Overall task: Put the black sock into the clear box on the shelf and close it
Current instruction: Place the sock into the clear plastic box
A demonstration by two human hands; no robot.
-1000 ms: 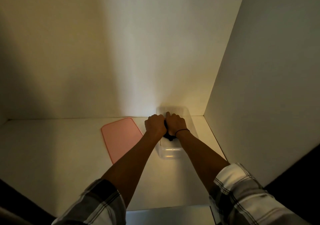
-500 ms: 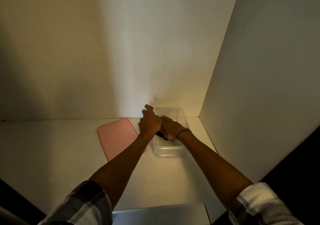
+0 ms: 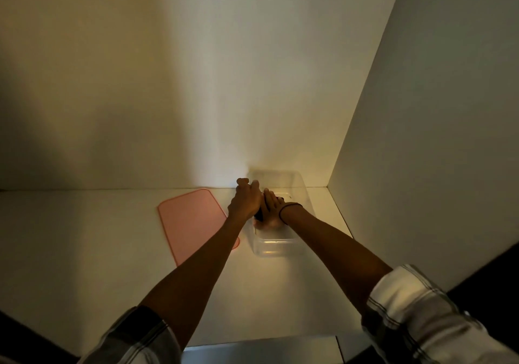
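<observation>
The clear box (image 3: 276, 248) stands open on the white shelf (image 3: 84, 251), close to the right wall. Both my hands are over its middle. My right hand (image 3: 271, 209), with a dark band on the wrist, reaches down into the box and presses on the black sock (image 3: 258, 216). Only small dark bits of the sock show between my hands. My left hand (image 3: 245, 200) is over the box's left rim, touching the right hand, with its thumb and fingers lifted and apart. The pink lid (image 3: 191, 220) lies flat on the shelf just left of the box, partly under my left forearm.
The shelf's back wall (image 3: 196, 97) rises right behind the box and the right side wall (image 3: 421, 153) stands a short way from it. The shelf's front edge (image 3: 252, 349) runs near my elbows.
Both fists were closed together on the sock over the box. My left hand has since loosened and lifted its fingers, while my right hand has pushed lower into the box.
</observation>
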